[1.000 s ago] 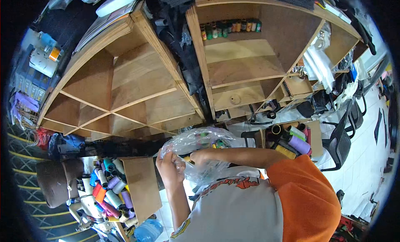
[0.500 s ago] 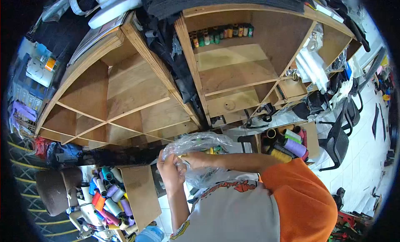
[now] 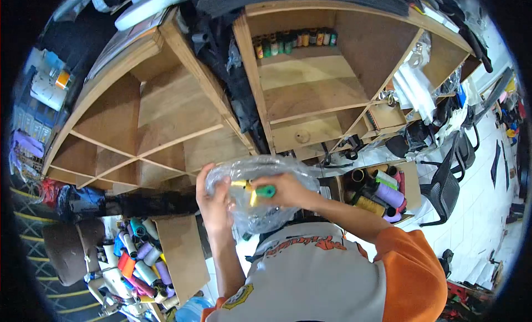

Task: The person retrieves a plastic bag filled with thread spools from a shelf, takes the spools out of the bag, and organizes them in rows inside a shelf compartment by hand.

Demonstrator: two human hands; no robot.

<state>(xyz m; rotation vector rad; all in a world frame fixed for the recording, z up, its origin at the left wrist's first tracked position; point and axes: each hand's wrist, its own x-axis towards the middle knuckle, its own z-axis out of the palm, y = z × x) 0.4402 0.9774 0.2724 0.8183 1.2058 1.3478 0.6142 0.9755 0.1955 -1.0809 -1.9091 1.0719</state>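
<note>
A clear plastic bag (image 3: 266,218) is held up in front of my chest. My left hand (image 3: 215,203) is closed on the bag's left side. At the bag's mouth my right hand (image 3: 288,192) grips a small green thread spool (image 3: 266,191) between the fingers. Bright yellow pieces, which look like parts of small spools (image 3: 253,198), show between my two hands; I cannot tell whether they lie in the bag or in my fingers.
Wooden shelving (image 3: 310,108) stands ahead, with a row of small thread spools (image 3: 293,42) on an upper shelf. Boxes of large thread cones stand at left (image 3: 145,269) and right (image 3: 407,178). A black chair (image 3: 446,192) is at the right.
My right hand has turned and pulled back slightly to the right, and the green spool now shows in it. The bag has spread wider, and my left hand has shifted a little left.
</note>
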